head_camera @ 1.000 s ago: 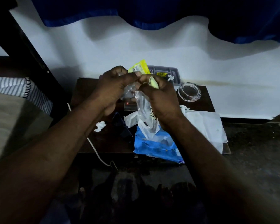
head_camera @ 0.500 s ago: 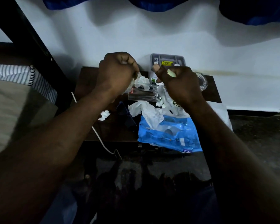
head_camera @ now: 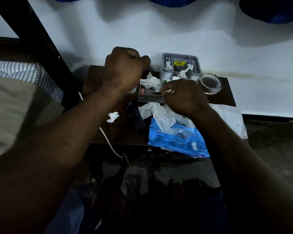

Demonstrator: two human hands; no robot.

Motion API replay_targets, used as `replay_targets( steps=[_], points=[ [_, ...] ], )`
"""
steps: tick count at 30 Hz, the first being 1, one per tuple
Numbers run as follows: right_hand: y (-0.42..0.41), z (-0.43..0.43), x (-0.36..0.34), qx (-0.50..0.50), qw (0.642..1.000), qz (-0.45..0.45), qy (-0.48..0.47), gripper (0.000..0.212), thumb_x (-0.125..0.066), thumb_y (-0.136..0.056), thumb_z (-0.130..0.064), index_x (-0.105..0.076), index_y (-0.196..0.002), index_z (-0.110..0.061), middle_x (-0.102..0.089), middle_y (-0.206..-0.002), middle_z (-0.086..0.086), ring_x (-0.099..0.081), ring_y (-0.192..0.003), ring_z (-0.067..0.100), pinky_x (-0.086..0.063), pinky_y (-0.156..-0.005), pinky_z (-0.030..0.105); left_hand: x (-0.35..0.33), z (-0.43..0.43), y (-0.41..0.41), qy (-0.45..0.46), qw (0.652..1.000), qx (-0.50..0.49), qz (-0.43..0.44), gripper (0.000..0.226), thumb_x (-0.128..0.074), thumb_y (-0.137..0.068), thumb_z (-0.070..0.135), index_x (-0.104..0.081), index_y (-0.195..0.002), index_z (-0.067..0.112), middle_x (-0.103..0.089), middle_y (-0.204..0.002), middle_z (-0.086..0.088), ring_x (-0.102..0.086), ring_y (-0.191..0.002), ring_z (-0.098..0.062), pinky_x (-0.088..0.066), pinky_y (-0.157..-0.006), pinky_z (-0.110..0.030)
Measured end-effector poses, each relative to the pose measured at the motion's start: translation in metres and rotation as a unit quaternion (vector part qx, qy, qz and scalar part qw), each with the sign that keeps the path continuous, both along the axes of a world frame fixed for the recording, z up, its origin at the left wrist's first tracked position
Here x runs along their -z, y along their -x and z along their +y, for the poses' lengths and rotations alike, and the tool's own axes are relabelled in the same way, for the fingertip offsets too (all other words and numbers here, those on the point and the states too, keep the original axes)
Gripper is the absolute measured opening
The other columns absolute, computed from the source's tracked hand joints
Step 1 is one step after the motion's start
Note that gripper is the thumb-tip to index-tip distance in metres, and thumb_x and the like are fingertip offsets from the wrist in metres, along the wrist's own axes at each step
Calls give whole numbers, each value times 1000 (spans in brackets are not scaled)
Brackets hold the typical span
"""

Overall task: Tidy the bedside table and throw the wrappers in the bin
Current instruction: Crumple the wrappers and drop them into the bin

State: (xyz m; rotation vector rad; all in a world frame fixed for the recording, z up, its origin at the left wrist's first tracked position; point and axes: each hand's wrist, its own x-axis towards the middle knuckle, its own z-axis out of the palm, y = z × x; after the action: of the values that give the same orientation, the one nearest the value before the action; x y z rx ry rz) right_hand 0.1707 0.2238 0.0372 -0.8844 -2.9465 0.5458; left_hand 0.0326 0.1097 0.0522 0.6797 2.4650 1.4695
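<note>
The right hand's (head_camera: 184, 97) fingers (head_camera: 172, 85) are pinching together on a small pale scrap (head_camera: 169, 90), and a clear wrapper (head_camera: 166, 115) printed with dark characters, of which only "00" can be read, is trailing out from under that hand onto the counter (head_camera: 95, 78). The left hand's (head_camera: 125, 68) fingers (head_camera: 142, 60) are curling into a tight fist above the counter's back edge; what the fist encloses is hidden.

Between the two hands a clear glass (head_camera: 150, 97) is showing the red word "cello" running up its side, with crumpled white tissue (head_camera: 151, 81) sitting at its top. Behind it a grey organiser tray (head_camera: 197, 65) is standing against the wall and carrying a yellow label (head_camera: 180, 63) whose black print is too small to read. Beside the right hand a clear glass jar (head_camera: 209, 83) is showing white lettering at its base, cut off. Nearer the camera a blue packet (head_camera: 176, 141) is hanging over the counter's front edge, the white letters on its purple corner unreadable. A small tissue ball (head_camera: 113, 116) and a white cable (head_camera: 108, 139) are lying to the left.
</note>
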Motion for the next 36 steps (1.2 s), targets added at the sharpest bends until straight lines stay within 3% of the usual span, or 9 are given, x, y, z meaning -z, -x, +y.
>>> replay_targets(
  steps=[6,9,12,14,18,22,27,31,36],
  points=[
    [7,-14,11,-13,995,-99,-27,63,-68,-74,-80,-73,-116,-32,-73,-117,0,-67,-111,28,-56,-93,44,3,-2,3,-13,1000,-7,14,47,-70,-83,28,-45,-47,11,-28,-44,-1,-31,-44,-11,-31,-50,-23],
    [4,-3,1,14,992,-120,-18,66,-74,-69,-79,-73,-109,-27,-73,-113,3,-68,-107,29,-57,-93,47,2,-4,3,4,999,13,34,46,-70,-83,30,-46,-50,8,-30,-47,-3,-30,-48,-14,-30,-52,-26],
    [-6,17,-10,-5,969,-244,25,56,-84,-67,-69,-73,-86,-17,-75,-98,6,-68,-92,27,-58,-90,44,3,-5,-3,69,992,83,64,41,-71,-85,34,-57,-57,8,-47,-55,-11,-35,-51,-14,-33,-52,-25],
    [-15,24,-10,-16,947,-321,17,58,-87,-69,-62,-77,-99,-13,-75,-109,8,-69,-99,27,-57,-94,43,7,-6,-10,142,970,173,93,31,-73,-86,36,-67,-64,14,-66,-64,1,-55,-59,-12,-41,-58,-21],
    [-26,29,0,-29,924,-380,-17,71,-86,-69,-64,-75,-121,-17,-71,-126,7,-66,-113,27,-55,-99,39,17,-4,-24,242,916,280,156,35,-73,-85,47,-74,-80,13,-67,-75,-1,-65,-77,-20,-50,-69,-32],
    [-33,36,38,7,934,-356,-39,74,-80,-45,-67,-76,-108,-29,-73,-117,4,-69,-104,30,-60,-90,46,14,-3,-28,242,914,286,156,30,-73,-85,47,-72,-80,17,-63,-72,4,-62,-75,-19,-39,-63,-28],
    [-45,25,19,27,964,-254,-72,43,-58,-67,-35,-74,-105,-23,-73,-117,4,-70,-105,31,-61,-86,43,8,-1,-26,238,920,266,160,24,-74,-84,45,-72,-85,20,-70,-91,0,-63,-85,-22,-45,-73,-29],
    [-52,29,-8,72,976,-191,-80,35,-58,-63,-52,-65,-94,-37,-72,-119,-7,-66,-115,25,-55,-98,46,6,1,-27,241,924,246,164,21,-73,-81,42,-69,-81,21,-71,-96,0,-65,-93,-24,-48,-74,-30],
    [-61,37,-32,119,987,-104,-42,44,-79,-78,-38,-74,-121,-33,-63,-137,4,-60,-125,26,-45,-91,28,13,4,-27,228,935,206,175,21,-75,-76,43,-64,-90,31,-72,-104,7,-66,-101,-20,-50,-80,-31]
  ],
)
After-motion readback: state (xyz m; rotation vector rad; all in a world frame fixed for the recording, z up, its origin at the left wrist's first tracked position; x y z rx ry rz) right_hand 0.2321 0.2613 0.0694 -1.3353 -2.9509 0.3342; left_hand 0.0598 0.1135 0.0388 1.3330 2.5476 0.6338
